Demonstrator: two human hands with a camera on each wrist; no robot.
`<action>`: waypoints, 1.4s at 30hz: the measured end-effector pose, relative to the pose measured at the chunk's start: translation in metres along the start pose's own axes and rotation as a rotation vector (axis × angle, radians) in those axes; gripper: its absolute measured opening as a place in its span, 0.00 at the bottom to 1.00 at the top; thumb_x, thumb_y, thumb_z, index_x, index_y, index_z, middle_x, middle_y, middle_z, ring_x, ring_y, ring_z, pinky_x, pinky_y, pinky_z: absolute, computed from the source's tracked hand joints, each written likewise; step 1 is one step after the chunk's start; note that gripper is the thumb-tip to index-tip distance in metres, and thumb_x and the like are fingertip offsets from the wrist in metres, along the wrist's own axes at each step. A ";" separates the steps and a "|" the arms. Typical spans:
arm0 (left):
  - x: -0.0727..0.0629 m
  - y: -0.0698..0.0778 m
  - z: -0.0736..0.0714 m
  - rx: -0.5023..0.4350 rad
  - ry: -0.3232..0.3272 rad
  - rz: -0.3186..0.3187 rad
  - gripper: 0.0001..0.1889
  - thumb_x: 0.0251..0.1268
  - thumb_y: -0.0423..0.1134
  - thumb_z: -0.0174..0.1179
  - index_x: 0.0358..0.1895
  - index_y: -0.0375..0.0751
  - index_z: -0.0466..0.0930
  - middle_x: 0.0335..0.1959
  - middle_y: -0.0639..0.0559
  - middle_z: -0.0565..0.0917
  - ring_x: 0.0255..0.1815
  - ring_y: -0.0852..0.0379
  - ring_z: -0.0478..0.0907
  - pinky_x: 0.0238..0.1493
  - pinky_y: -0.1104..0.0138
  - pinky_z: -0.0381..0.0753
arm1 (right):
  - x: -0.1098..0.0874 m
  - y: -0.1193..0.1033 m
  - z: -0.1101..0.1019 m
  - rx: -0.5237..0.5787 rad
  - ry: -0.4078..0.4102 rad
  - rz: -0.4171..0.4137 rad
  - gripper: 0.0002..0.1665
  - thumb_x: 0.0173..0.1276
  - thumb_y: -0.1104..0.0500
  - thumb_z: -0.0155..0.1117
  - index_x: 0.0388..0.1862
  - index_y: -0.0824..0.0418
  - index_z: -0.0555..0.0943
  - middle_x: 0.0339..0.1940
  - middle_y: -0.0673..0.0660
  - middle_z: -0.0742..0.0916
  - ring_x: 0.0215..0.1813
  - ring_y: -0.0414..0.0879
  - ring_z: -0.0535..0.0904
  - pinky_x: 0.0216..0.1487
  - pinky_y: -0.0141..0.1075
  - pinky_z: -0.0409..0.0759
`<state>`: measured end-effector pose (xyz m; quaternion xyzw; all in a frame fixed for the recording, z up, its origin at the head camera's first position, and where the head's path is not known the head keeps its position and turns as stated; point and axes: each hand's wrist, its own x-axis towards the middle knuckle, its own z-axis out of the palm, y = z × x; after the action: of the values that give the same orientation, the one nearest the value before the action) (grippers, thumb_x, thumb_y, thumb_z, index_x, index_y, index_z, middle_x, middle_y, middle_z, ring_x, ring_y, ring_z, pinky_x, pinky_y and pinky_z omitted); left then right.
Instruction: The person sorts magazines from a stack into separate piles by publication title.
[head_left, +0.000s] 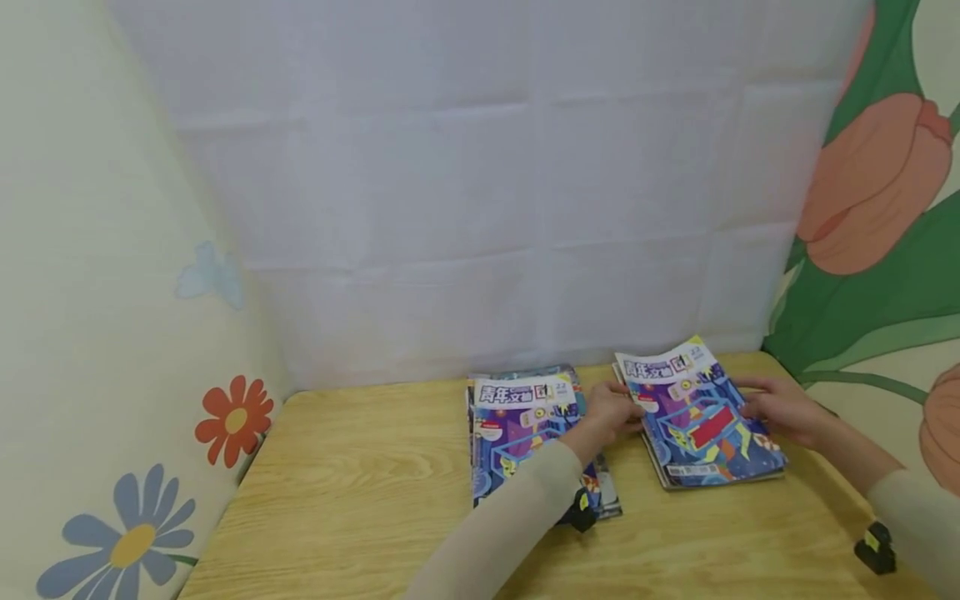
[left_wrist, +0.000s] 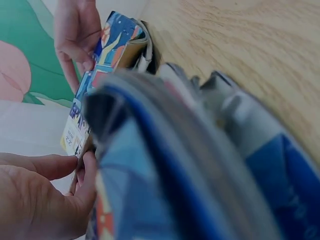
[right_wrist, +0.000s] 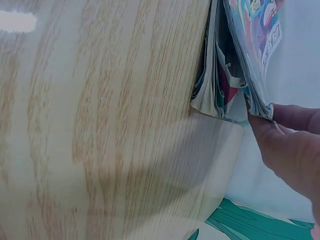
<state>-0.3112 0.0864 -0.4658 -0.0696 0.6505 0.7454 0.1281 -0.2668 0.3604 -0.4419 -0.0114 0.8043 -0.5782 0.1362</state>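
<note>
On the right of the wooden table, a purple-blue magazine [head_left: 697, 421] lies tilted on top of other magazines [right_wrist: 210, 82]. My left hand [head_left: 609, 410] pinches its left edge between thumb and fingers, seen close in the left wrist view. At the opposite edge my right hand [head_left: 783, 408] grips it, thumb on the cover and fingers beneath. In the right wrist view that edge is lifted, with a gap above the magazines below. Left of this pile, a second pile of magazines [head_left: 517, 417] with the same cover on top is partly hidden by my left forearm.
The wooden table [head_left: 360, 467] meets a white cloth backdrop [head_left: 450, 208] behind the piles. Flower-painted panels stand at the left [head_left: 112, 333] and right [head_left: 892, 250]. Magazine edges in the left pile stick out unevenly.
</note>
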 end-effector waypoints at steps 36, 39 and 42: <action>-0.005 0.048 -0.088 0.334 -0.034 0.145 0.16 0.72 0.33 0.58 0.60 0.37 0.81 0.45 0.49 0.83 0.43 0.53 0.82 0.45 0.58 0.84 | 0.042 -0.063 0.060 -0.415 0.156 -0.243 0.27 0.79 0.61 0.50 0.69 0.79 0.68 0.65 0.80 0.73 0.63 0.74 0.72 0.58 0.61 0.76; -0.014 0.054 -0.101 0.355 -0.017 0.181 0.15 0.72 0.34 0.58 0.59 0.40 0.81 0.46 0.51 0.82 0.44 0.50 0.81 0.48 0.53 0.82 | 0.043 -0.072 0.072 -0.408 0.112 -0.263 0.26 0.79 0.61 0.52 0.68 0.77 0.70 0.65 0.78 0.75 0.62 0.72 0.74 0.57 0.59 0.78; -0.021 0.055 -0.110 0.360 -0.027 0.201 0.16 0.71 0.34 0.57 0.60 0.44 0.80 0.46 0.52 0.82 0.46 0.45 0.81 0.46 0.49 0.80 | 0.042 -0.075 0.082 -0.381 0.088 -0.281 0.25 0.79 0.60 0.54 0.67 0.75 0.72 0.64 0.76 0.76 0.59 0.69 0.77 0.52 0.53 0.82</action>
<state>-0.3131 -0.0312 -0.4236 0.0299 0.7751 0.6270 0.0721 -0.2981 0.2520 -0.4047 -0.1233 0.8946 -0.4292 0.0145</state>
